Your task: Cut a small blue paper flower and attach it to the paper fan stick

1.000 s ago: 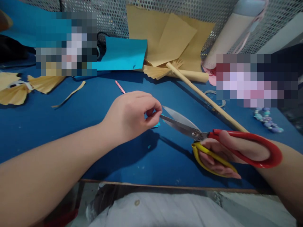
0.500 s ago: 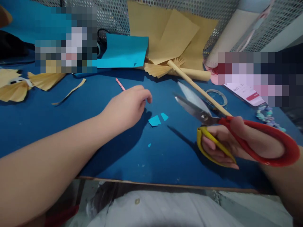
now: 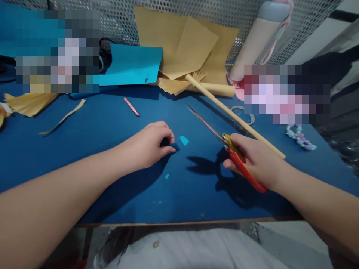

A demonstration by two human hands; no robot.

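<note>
My left hand [image 3: 158,144] is low over the blue table, thumb and fingers pinched on a small blue paper piece [image 3: 174,146] that lies in shadow. Just right of those fingertips rests a second blue paper scrap [image 3: 184,140], and a tiny blue paper bit [image 3: 167,176] is nearer the table's front edge. My right hand [image 3: 252,160] is wrapped round the red and yellow handles of a pair of scissors [image 3: 209,125]. The blades are turned nearly edge-on and point up and left, above the table, with no paper between them.
A wooden stick [image 3: 238,117] lies diagonally beyond the scissors, near a clear ring [image 3: 246,114]. Behind are blue paper [image 3: 134,65], brown paper [image 3: 179,48] and a bottle [image 3: 252,41]. A pink pen [image 3: 131,107], a paper strip [image 3: 66,117] and a beaded bracelet [image 3: 300,137] lie around.
My left hand has come down and pinched the larger blue scrap. My right hand has turned the scissors from broadside to nearly edge-on and moved them left. The view has shifted right.
</note>
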